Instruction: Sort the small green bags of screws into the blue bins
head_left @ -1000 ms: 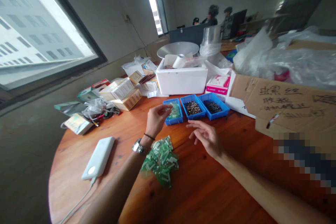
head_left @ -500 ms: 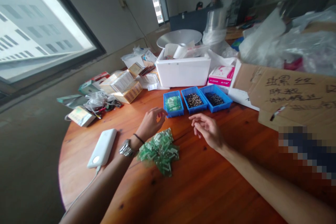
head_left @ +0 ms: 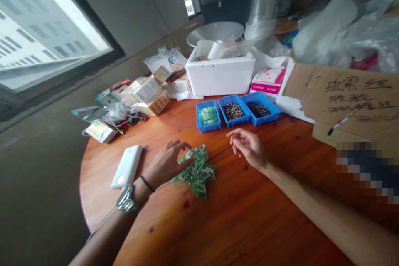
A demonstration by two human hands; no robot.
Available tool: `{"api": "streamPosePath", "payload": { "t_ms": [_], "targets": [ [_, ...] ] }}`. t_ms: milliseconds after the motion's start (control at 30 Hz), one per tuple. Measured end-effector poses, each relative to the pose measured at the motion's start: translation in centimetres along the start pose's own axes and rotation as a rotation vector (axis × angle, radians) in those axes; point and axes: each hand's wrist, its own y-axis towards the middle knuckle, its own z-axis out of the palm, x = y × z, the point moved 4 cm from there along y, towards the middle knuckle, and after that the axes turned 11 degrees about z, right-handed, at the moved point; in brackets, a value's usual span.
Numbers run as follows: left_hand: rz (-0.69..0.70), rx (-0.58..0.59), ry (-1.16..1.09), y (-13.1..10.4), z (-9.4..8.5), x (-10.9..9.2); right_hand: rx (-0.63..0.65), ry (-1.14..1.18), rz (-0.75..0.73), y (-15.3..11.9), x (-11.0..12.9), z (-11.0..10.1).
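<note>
My left hand (head_left: 170,158), with a dark band and a metal watch (head_left: 127,199) at the wrist, reaches over the left side of a pile of small green circuit boards (head_left: 199,176). Its thumb and fingers are spread, and nothing shows between them. To the right of the pile, my right hand (head_left: 247,147) hovers above the wooden table (head_left: 243,220) with its fingers loosely bent and apart, holding nothing that I can see. Just beyond the hands stand three blue bins: one with green boards (head_left: 208,116), one with brass-coloured small parts (head_left: 233,111), one with black screws or similar parts (head_left: 258,109).
A white power bank (head_left: 127,166) with a cable lies at the left. Behind the bins are a white foam box (head_left: 220,77) and a pink-and-white box (head_left: 267,81). Cartons (head_left: 143,91) sit at the back left. A cardboard sheet with handwriting (head_left: 349,99) leans at the right.
My left hand has moved back from beside the green-board bin to over the pile, and its fingers have spread. My right hand has stayed nearly in place. The view has shifted slightly.
</note>
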Motion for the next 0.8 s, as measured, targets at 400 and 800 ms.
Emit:
{"api": "streamPosePath", "payload": {
  "t_ms": [400,800],
  "targets": [
    [-0.065,-0.094,0.316,-1.4,1.3,-2.8,0.002,-0.009,0.013,0.1,-0.2,0.1],
    [-0.311,-0.34,-1.151,3.1,3.8,-5.3,0.135,-0.052,0.188,-0.7,0.5,2.0]
  ]
}}
